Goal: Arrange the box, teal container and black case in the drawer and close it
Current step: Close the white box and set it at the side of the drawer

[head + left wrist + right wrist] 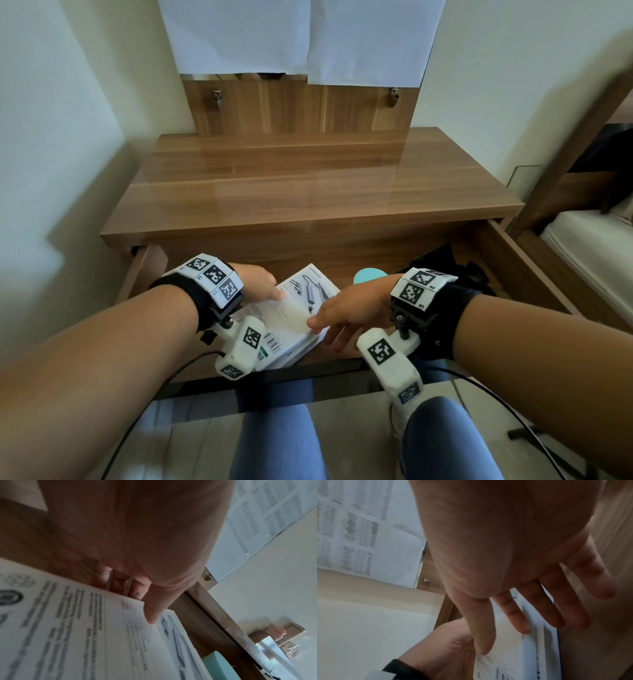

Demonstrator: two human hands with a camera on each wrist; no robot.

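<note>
A white box printed with a cable picture lies tilted in the open wooden drawer. My left hand grips its left far edge: in the left wrist view the thumb presses on the box top and the fingers curl behind the edge. My right hand is spread with straight fingers touching the box at its right side. The teal container peeks out behind my right hand, next to the box. The black case lies in the drawer's right part, mostly hidden by my right wrist.
The glossy dresser top overhangs the back of the drawer. White paper sheets hang on the panel above it. A bed stands close on the right. Cables and my knees sit below the drawer front.
</note>
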